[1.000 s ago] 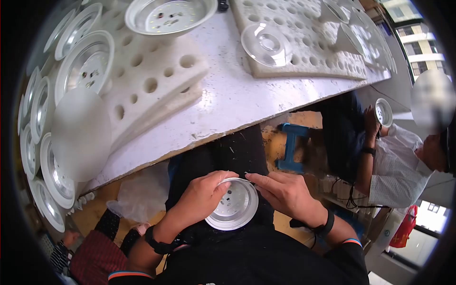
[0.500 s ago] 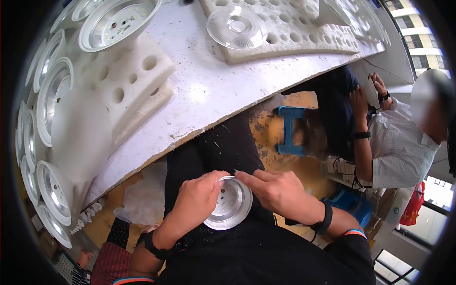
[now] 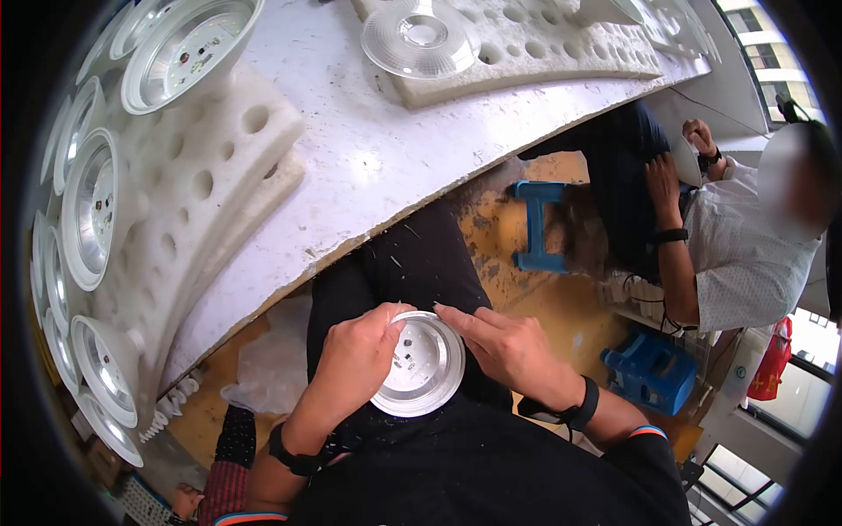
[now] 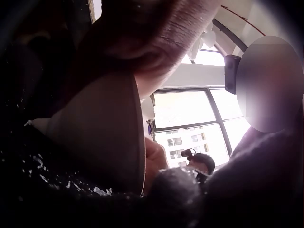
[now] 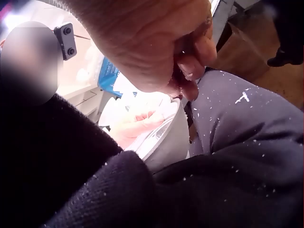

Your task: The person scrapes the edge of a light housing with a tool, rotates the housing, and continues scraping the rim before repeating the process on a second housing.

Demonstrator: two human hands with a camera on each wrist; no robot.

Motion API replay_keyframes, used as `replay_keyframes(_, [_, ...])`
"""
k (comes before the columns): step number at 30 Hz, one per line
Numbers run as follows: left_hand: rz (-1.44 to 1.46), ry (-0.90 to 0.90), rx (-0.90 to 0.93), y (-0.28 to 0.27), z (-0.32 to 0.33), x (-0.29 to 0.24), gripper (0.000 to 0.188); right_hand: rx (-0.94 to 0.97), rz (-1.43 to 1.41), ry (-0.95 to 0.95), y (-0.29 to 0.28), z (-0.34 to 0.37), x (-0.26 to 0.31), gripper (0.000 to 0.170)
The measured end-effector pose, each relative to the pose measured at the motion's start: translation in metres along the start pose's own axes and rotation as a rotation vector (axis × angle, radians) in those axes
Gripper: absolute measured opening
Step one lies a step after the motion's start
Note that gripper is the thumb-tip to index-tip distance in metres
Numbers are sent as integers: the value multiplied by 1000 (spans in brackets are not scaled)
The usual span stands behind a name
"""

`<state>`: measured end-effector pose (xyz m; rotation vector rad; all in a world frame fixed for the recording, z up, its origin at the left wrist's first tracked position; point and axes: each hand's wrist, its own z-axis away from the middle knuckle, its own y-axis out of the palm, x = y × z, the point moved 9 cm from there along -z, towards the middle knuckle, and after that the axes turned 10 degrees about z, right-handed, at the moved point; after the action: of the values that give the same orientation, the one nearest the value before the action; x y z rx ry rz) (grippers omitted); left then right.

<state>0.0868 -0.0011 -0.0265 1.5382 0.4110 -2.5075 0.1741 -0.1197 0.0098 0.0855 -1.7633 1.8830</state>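
A round white lamp housing (image 3: 423, 373), silvery inside with small parts on its base, is held over the lap in the head view. My left hand (image 3: 358, 355) grips it by the left side of the rim; in the left wrist view the housing's outer wall (image 4: 102, 137) looks like a smooth cone. At the top right of the rim is my right hand (image 3: 513, 349), fingers curled. It pinches a small thin piece, mostly hidden in the fingers. In the right wrist view its fingertips (image 5: 190, 88) are right at the rim of the housing (image 5: 173, 137).
Left on the white table (image 3: 351, 162), a holed foam block (image 3: 232, 188) bears several lamp housings (image 3: 92, 210). A clear ribbed lens (image 3: 421, 39) lies on another foam board (image 3: 526, 57). To the right, a person (image 3: 745, 237) sits by a blue stool (image 3: 539, 223). White flakes (image 5: 242, 97) dot the trousers.
The head view has shifted, so the table's things sit farther left and up. My hands keep their grasp at the rim. The neighbouring person now has a hand raised beside their housing.
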Motion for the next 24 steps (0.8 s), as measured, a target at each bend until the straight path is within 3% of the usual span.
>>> replay_keyframes(4, [-148, 85, -23, 5, 3, -11, 21, -15, -6, -23, 1, -8, 8, 51])
replay_keyframes(10, [-34, 99, -36, 4, 3, -2, 18, -13, 32, -112, -3, -8, 7, 51])
replay_keyframes(13, [-32, 108, -27, 4, 4, 1, 19, 44, 92, -61, 4, -8, 1, 48])
replay_keyframes(15, [-59, 82, -5, 5, 1, 1, 19, -62, 47, -192, -6, -20, 20, 42])
replay_keyframes(19, [-26, 36, -1, 3, -1, 6, 18, -18, 18, -247, 0, -34, 19, 31])
replay_keyframes(21, [-59, 7, 9, 4, -3, 8, 17, -58, -284, -127, 5, -33, -2, 20])
replay_keyframes(22, [-20, 17, -4, 3, -3, 8, 17, -65, -503, 26, 11, -31, -15, 16])
replay_keyframes(23, [17, 28, -14, 2, -4, 9, 16, -64, -505, 19, 15, -29, -14, 16])
replay_keyframes(24, [41, 46, -22, 3, -4, 9, 16, -20, -669, 155, 27, -27, -24, 18])
